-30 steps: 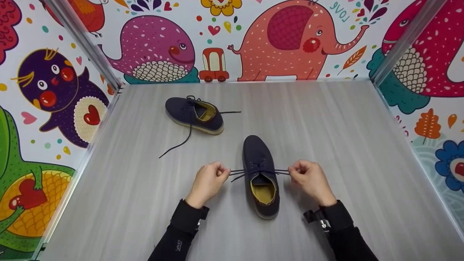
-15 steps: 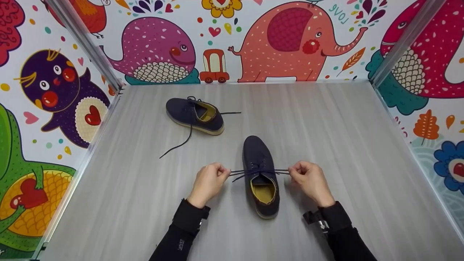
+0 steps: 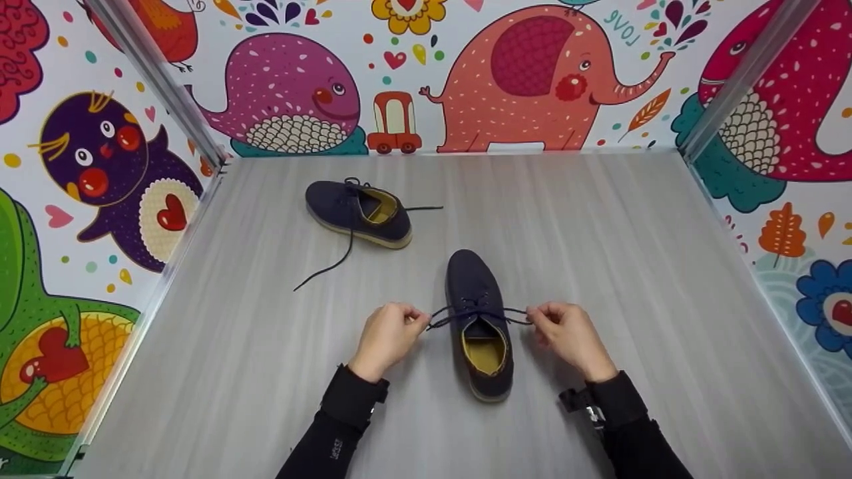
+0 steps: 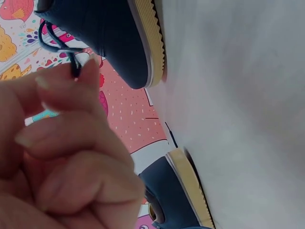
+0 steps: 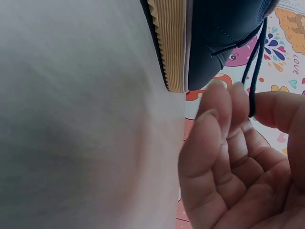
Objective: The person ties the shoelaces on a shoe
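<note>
Lace loops [image 5: 259, 62] have slackened | nearer shoe [image 3: 472, 276] lies between both hands [image 3: 388, 338] [image 3: 567, 336] | each pinches one loop

1 navy shoe [image 3: 470, 274], upright on its tan ribbed sole [image 5: 174, 47], toe pointing forward, yellowish lining [image 3: 484, 354] visible. Dark lace [image 3: 476, 311] forms a bow across the throat: 2 slightly curved loops, the left pinched by the left hand [image 3: 388, 339], the right by the right hand [image 3: 572, 338].
</note>
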Available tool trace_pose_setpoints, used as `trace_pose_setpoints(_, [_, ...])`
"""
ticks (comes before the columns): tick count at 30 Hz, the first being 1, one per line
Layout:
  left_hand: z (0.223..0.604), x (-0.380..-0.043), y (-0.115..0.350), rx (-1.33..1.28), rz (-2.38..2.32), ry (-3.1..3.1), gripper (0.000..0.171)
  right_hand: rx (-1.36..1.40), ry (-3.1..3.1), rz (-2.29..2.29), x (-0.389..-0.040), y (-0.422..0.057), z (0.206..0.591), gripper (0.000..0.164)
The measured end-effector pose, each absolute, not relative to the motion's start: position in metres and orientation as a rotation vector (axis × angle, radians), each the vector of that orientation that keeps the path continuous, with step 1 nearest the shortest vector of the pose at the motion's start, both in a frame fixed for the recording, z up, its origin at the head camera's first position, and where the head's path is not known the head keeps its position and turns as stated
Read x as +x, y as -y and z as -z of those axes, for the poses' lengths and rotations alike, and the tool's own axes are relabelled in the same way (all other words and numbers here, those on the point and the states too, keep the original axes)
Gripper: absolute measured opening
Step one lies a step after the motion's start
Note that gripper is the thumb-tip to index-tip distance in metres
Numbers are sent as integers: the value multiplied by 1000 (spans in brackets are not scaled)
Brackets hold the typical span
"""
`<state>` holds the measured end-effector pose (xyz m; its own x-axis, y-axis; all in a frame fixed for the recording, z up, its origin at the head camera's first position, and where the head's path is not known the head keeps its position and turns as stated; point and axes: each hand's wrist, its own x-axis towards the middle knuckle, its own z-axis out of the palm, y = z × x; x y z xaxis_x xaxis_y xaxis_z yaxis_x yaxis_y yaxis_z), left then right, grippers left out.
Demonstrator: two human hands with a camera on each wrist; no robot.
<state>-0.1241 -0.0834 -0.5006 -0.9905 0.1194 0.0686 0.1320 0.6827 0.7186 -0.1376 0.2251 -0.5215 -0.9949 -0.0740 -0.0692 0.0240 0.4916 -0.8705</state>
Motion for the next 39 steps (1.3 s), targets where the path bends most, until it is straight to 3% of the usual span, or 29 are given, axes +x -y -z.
trace_pose_setpoints(7, [494, -114, 84, -192, 1227, 2899, 29, -83, -2756, 1420, -129, -227, 516, 33])
trace_pose_setpoints(14, [493, -96, 73, -471, 1510, 2952, 36, -384, -2763, 1326, -105, -228, 513, 26])
trace_pose_setpoints(19, [501, -89, 57, -563, 1526, 2975, 66, -530, -2653, 1355, -89, -221, 516, 48])
trace_pose_setpoints(22, [504, -88, 51, -573, 1452, 2994, 76, -584, -2595, 1385, -82, -215, 518, 63])
trace_pose_setpoints(29, [505, -91, 44, -611, 1497, 2961, 77, -606, -2641, 1332, -73, -207, 517, 82])
trace_pose_setpoints(39, [501, -107, 29, -579, 1564, 2984, 76, -548, -2695, 1283, -83, -212, 515, 85])
